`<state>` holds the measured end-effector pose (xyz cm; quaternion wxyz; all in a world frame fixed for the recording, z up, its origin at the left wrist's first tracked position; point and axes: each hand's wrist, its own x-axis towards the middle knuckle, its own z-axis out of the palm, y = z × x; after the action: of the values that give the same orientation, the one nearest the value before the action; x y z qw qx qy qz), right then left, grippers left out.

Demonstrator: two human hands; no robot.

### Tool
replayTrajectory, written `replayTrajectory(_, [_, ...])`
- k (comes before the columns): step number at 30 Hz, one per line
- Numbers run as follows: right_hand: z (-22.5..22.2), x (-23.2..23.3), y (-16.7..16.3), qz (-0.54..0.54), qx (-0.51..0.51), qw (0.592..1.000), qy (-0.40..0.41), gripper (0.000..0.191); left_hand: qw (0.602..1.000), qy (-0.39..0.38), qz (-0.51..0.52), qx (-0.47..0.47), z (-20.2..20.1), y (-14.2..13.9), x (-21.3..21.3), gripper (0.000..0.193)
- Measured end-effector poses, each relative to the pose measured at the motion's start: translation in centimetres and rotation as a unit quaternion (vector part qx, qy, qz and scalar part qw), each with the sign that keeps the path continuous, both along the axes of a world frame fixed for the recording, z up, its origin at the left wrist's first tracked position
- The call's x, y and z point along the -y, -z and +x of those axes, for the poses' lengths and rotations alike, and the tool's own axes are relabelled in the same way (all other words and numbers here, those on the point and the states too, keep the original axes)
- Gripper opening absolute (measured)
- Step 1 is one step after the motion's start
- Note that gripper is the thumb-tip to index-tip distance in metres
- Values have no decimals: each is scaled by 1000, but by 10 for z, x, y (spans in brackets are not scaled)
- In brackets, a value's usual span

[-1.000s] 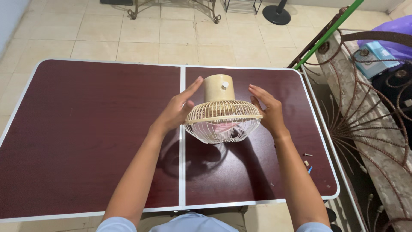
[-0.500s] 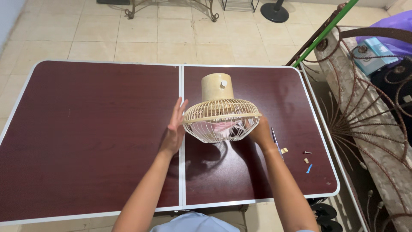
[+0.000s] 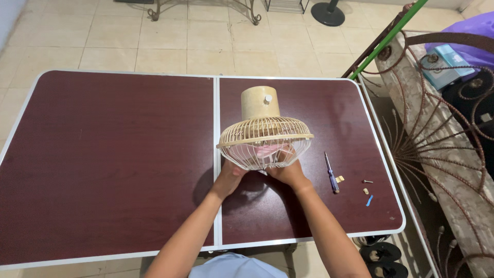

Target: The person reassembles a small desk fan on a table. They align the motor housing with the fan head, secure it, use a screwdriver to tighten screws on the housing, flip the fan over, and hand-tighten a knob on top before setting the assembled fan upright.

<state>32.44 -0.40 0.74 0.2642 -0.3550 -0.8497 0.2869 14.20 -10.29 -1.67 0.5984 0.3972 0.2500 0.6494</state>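
A cream-coloured fan head (image 3: 263,131) stands face down on the dark red folding table (image 3: 113,154), its round motor housing pointing up and away from me. Its wire guard has a cream upper half and a white lower half, with pink blades visible inside. My left hand (image 3: 230,175) grips the near left underside of the guard. My right hand (image 3: 288,169) holds the near right underside, fingers partly behind the wires. Both hands sit close together at the front of the guard.
A small screwdriver (image 3: 331,173) with a purple handle lies to the right of the fan. Beside it are several small parts: a screw (image 3: 367,181), cream bits and a blue piece (image 3: 369,200). A rusty iron-scrollwork bench (image 3: 437,149) stands off the table's right edge.
Both hands have moved from the sides of the guard down to its near underside, close together. The fan has tilted slightly toward me.
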Motion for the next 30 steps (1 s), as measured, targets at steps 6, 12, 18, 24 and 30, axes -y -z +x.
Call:
replayTrajectory(6, [-7, 6, -7, 96, 4, 995, -27, 48, 999, -28, -28, 25, 9, 7, -5, 118])
replayTrajectory(12, [-9, 10, -9, 60, -7, 998, -8, 58, 997, -46, -42, 35, 5, 22, -6, 127])
replayTrajectory(18, [-9, 13, -4, -55, -32, 998, 15, 59, 997, -53, -49, 35, 6, 35, -12, 131])
replayTrajectory(24, [-9, 11, 2, -6, -20, 1000, 20, 68, 996, -66, -60, 29, 7, 29, -14, 130])
replayTrajectory(30, [-10, 7, 12, -15, 57, 998, 19, 55, 995, -65, -70, -13, 2, 11, -15, 131])
